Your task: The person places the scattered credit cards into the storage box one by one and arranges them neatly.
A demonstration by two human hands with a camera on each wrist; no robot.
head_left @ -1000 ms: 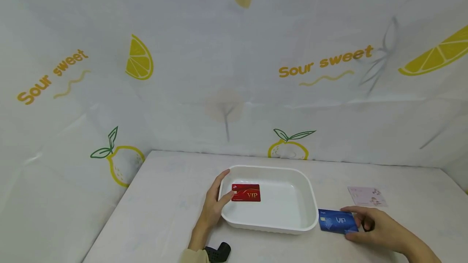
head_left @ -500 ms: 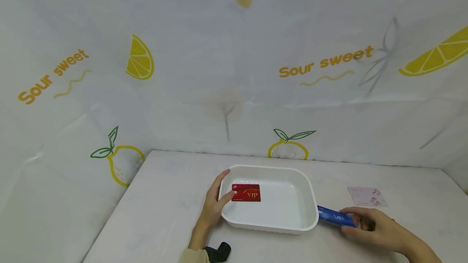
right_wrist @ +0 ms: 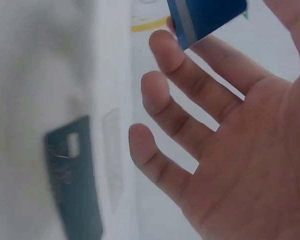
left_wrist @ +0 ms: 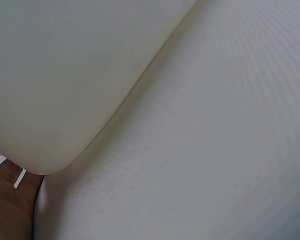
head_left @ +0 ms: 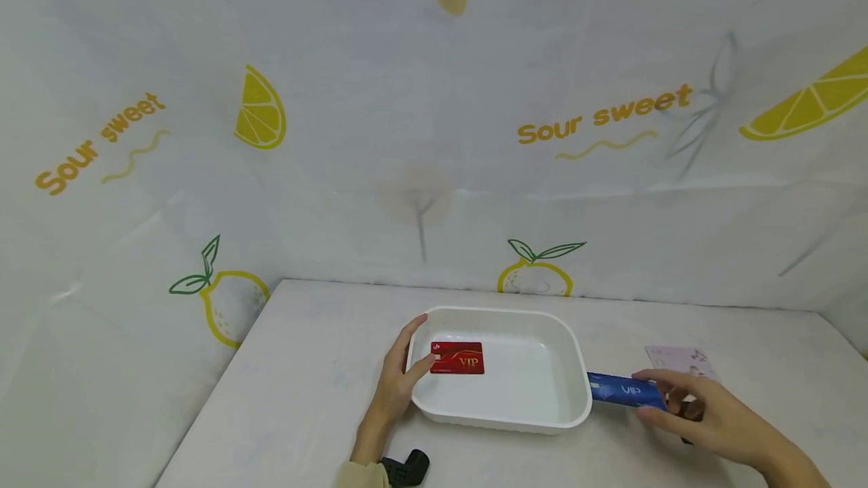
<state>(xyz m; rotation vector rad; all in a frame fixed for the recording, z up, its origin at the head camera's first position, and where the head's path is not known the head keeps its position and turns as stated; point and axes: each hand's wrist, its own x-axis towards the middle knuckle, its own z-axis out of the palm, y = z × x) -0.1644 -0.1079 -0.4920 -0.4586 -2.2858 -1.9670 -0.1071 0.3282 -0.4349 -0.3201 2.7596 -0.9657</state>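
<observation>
My left hand (head_left: 400,371) holds the left side of a white plastic tray (head_left: 532,379), thumb over the rim near a red VIP card (head_left: 457,358) that lies inside. Beside the tray's right wall, my right hand (head_left: 719,416) pinches a blue VIP card (head_left: 624,390) at its right end, tilted above the table. In the right wrist view the blue card (right_wrist: 210,20) shows at the top, its magnetic stripe facing the palm; the other fingers are spread. Below that hand lies a dark green card (right_wrist: 77,180), mostly hidden in the head view.
A pale pink card (head_left: 681,360) lies on the white-covered table (head_left: 305,375), behind the right hand. A black device (head_left: 407,467) is on the left wrist. A white backdrop (head_left: 380,134) with lemon prints rises along the table's back edge.
The right hand has lifted the blue card off the table and tilted it, rising slightly and partly covering the pink card. The left hand, tray and red card have stayed put.
</observation>
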